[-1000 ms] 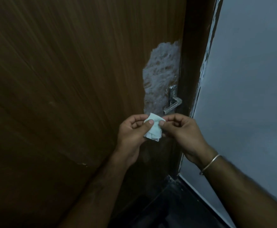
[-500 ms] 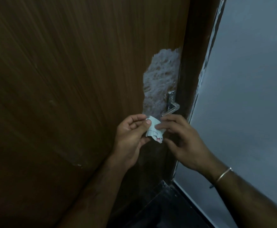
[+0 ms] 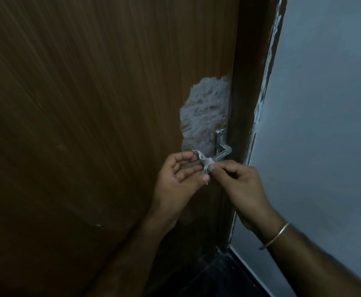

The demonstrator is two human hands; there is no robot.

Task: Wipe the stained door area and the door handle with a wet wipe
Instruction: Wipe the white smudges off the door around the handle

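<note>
A brown wooden door (image 3: pixel 93 108) carries a whitish smeared stain (image 3: pixel 205 110) beside its right edge. Just below the stain sits a metal door handle (image 3: pixel 221 144). A small crumpled white wet wipe (image 3: pixel 205 162) is pinched between both hands right under the handle. My left hand (image 3: pixel 177 179) holds its left side with fingers curled. My right hand (image 3: pixel 237 181) pinches its right side with thumb and forefinger; a thin bangle circles that wrist. The wipe sits close to the handle; contact with it is unclear.
The dark door frame (image 3: pixel 250 82) runs along the door's right edge, with chipped paint where it meets the pale grey-blue wall (image 3: pixel 325 125). Dark floor (image 3: pixel 213 277) shows at the bottom.
The wipe has gone from a folded square to a scrunched, twisted piece. Both hands have risen slightly towards the handle, and the view has shifted so the stain sits lower in frame.
</note>
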